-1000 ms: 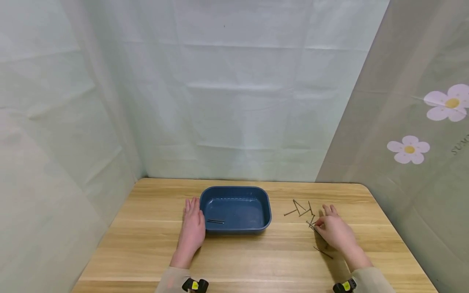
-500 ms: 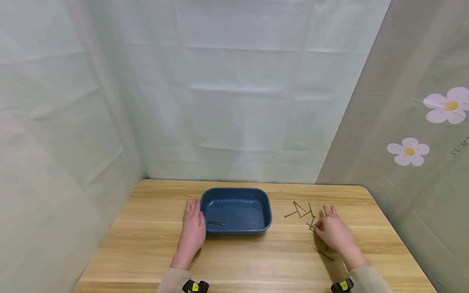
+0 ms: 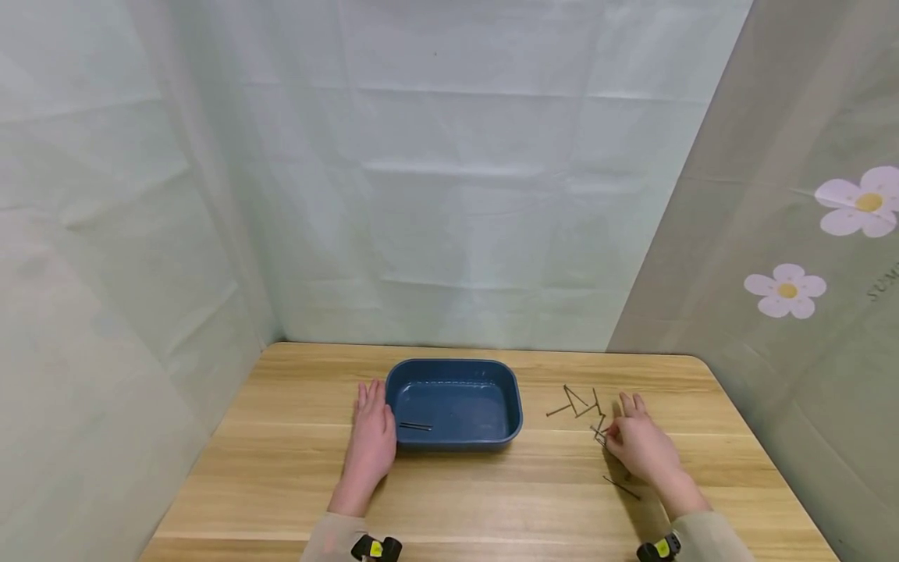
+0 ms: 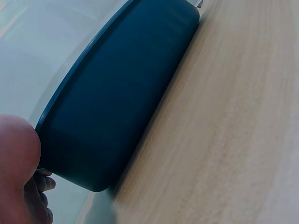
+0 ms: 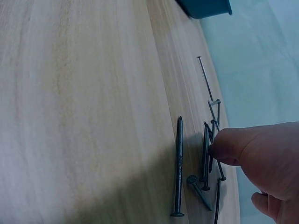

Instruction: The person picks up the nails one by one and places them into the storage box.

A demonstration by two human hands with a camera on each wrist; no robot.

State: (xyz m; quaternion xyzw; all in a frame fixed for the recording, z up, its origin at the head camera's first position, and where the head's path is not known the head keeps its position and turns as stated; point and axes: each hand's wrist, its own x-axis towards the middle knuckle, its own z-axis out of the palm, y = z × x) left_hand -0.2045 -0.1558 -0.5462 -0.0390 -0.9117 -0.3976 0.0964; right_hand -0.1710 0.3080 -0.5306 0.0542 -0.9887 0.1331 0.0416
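Note:
The left hand lies along the left end of a blue rectangular tray, its fingers stretched out and the thumb at the rim. Two dark nails rest inside the tray near that end. At the right, the right hand pinches with thumb and forefinger at a cluster of nails on the table. In the right wrist view the thumb presses beside a dark upright-lying nail; the forefinger tip is hidden behind it. One long nail lies apart, nearer the person.
More nails lie loosely crossed between the tray and the right hand. The wooden table ends at a pale cloth backdrop behind and at both sides. A short nail with a broad head lies by the long one.
A long nail that slanted under the right hand a second ago is now mostly out of sight there. The right fingers have shifted only slightly; the left hand and tray stay put.

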